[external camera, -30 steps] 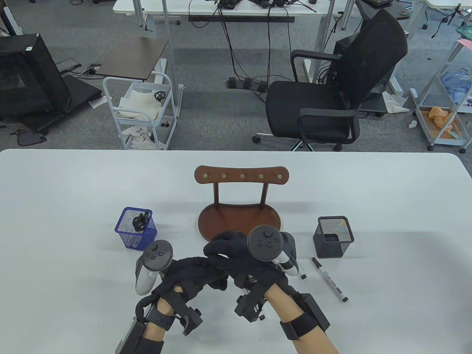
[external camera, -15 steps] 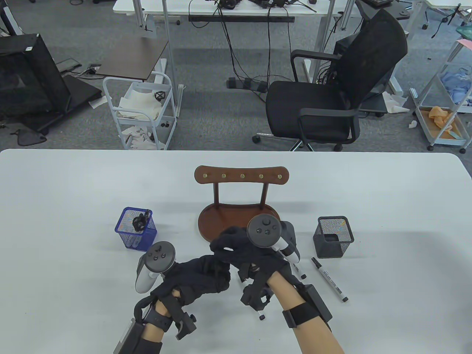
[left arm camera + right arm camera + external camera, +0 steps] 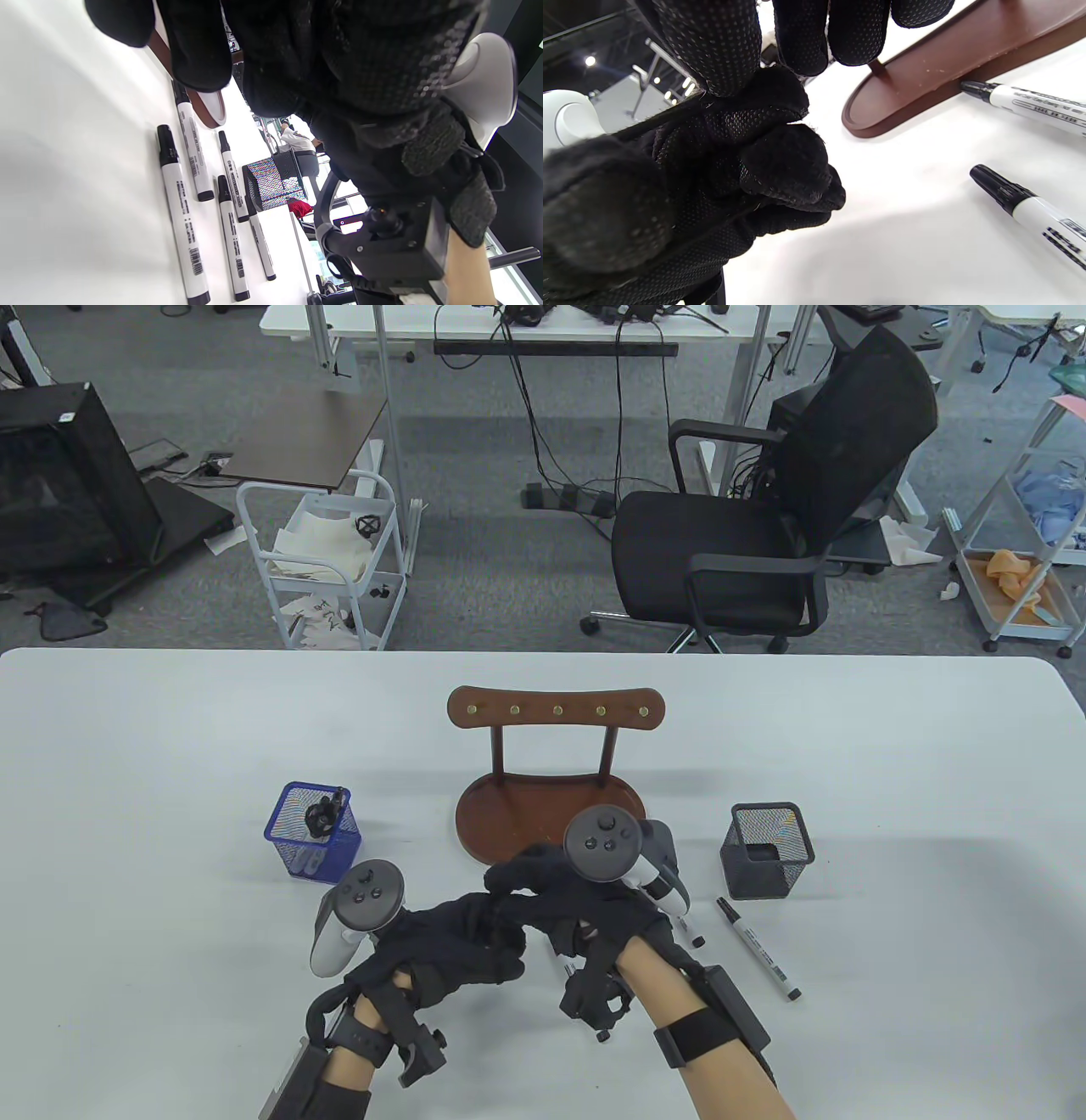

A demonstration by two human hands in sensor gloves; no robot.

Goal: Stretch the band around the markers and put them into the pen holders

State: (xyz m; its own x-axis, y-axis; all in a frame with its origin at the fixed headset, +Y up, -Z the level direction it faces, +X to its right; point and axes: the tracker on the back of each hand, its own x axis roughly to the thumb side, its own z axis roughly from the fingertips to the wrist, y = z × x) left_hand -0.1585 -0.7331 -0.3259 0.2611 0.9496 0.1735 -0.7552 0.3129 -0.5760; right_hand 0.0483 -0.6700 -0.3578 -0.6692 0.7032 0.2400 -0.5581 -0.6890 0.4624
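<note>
My two gloved hands meet low over the table in front of the brown tray [image 3: 543, 814]. My left hand [image 3: 496, 946] is curled into a fist [image 3: 755, 169]. Fingers of my right hand [image 3: 513, 891] pinch down at that fist [image 3: 721, 63]. A thin black strand, seemingly the band [image 3: 657, 120], runs taut from under those fingers across the left hand. Several white markers with black caps lie loose below the hands [image 3: 182, 220]. One marker [image 3: 758, 950] lies to the right, and another [image 3: 1043, 218] is near the tray.
A blue mesh pen holder [image 3: 312, 833] at the left holds dark-capped markers. A black mesh pen holder [image 3: 768, 848] stands at the right. The brown wooden peg rack [image 3: 556, 711] rises behind its tray. An office chair and carts stand beyond the table's far edge.
The hands have stayed together. My right wrist has swung right and toward me, uncovering marker ends beneath it. The left hand has shifted a little to the right.
</note>
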